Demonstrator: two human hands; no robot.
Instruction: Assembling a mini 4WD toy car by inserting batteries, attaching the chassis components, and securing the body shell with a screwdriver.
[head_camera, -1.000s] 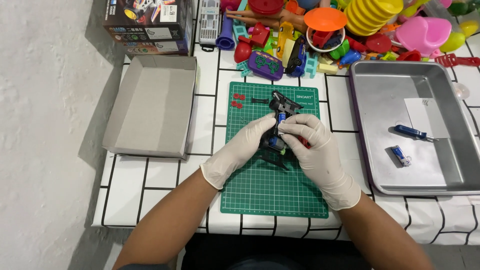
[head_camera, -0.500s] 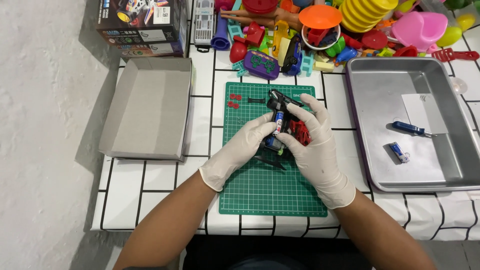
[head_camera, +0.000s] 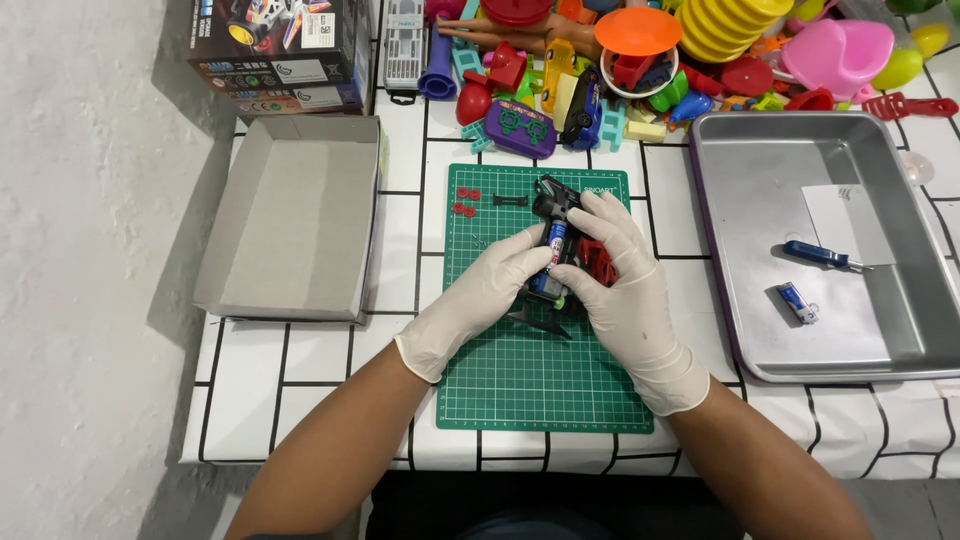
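Both hands wear white gloves and meet over a green cutting mat (head_camera: 520, 380). My left hand (head_camera: 485, 295) and my right hand (head_camera: 625, 290) together grip a small toy vehicle (head_camera: 553, 235), black with blue and red parts. Much of the toy is hidden under my fingers. A few small red pieces (head_camera: 465, 200) and a thin black piece (head_camera: 510, 200) lie loose on the mat's far left corner, apart from both hands.
An empty grey cardboard box lid (head_camera: 300, 215) sits left of the mat. A metal tray (head_camera: 800, 170) on the right holds a blue screwdriver (head_camera: 820, 255), a small blue part (head_camera: 795, 300) and a paper slip. Colourful plastic toys (head_camera: 640, 60) and a printed box (head_camera: 280, 45) line the far edge.
The hands have stayed on the toy over the mat, with only small shifts of the fingers. The camera view has drifted slightly.
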